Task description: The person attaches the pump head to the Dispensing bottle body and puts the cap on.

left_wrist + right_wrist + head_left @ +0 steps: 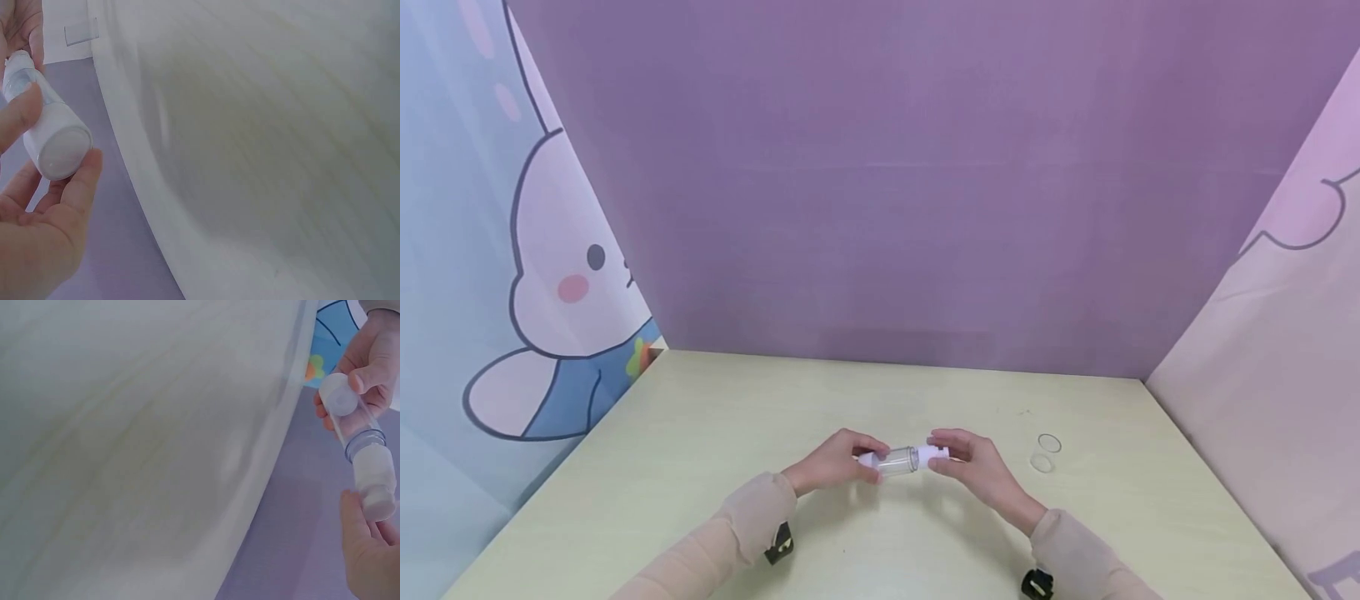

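A clear pump bottle (897, 461) with a white bottom and a white pump head (375, 475) lies sideways between the two hands, held above the table. My left hand (841, 458) grips its white base (59, 147), thumb on one side and fingers on the other. At the opposite end, my right hand (976, 468) holds the pump head between thumb and fingers. Through the clear wall, the white inside of the base shows in the right wrist view. Part of the right hand is cut off there.
A clear cylindrical cap (1042, 462) lies on the pale table (760, 400), to the right of the right hand. A purple panel (910, 208) stands at the table's back edge. Printed cloths (445, 275) hang on both sides.
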A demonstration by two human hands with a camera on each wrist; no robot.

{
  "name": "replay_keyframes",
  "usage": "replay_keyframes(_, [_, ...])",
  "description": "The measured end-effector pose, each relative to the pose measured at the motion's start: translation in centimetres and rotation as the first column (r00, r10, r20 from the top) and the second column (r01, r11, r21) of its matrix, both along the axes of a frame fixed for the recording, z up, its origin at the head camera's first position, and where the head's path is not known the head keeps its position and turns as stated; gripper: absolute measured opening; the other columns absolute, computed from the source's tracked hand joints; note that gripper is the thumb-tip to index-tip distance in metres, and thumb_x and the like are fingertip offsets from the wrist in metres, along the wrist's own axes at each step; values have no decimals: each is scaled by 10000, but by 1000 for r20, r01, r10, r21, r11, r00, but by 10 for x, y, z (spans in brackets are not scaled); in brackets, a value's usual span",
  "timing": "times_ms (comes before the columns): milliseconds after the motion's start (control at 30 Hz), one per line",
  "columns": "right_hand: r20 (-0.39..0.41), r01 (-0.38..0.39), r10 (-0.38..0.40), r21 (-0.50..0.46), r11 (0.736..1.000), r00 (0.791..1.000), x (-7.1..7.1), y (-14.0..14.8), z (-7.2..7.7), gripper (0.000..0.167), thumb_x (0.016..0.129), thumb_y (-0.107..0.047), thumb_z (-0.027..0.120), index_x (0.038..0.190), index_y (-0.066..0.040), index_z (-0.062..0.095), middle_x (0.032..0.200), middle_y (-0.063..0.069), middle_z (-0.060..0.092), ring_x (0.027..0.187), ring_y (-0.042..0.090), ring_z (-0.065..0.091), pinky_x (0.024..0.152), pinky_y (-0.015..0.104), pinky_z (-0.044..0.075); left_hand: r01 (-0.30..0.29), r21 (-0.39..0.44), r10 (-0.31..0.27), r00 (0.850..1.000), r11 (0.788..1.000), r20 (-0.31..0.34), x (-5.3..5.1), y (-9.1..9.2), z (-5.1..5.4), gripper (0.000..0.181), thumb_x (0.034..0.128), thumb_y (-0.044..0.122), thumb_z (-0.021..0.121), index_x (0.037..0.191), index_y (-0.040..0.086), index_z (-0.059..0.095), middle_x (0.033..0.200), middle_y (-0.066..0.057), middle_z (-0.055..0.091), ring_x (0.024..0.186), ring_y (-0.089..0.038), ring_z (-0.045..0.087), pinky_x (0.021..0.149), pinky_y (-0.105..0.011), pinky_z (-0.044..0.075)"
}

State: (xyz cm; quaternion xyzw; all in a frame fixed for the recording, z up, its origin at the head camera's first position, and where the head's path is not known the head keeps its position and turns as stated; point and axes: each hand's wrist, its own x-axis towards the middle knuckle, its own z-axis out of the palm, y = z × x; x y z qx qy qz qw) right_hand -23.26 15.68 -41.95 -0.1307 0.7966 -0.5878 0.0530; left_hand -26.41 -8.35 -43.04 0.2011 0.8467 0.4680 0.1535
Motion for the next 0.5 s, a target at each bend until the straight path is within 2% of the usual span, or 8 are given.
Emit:
replay_keyframes(200, [20,-36,38,-73,997,999,1,0,1,451,779,-20,683,1193,84,535,1213,270,550,1109,353,551,816,276,506,-3,12,3,1000,1000,9,0,0,0,360,738,95,735,1091,79,662,1106,-74,641,951,-177,563,830,-351,441])
replay_keyframes(500, [27,-37,38,-47,998,999,-1,1,-1,400,774,40,660,1163,71,570,1180,259,565,1050,314,590,779,275,520,1,0,-1,1000,1000,9,-2,3,-2,368,748,114,730,1108,95,657,1111,-50,637,946,-159,556,831,-341,439])
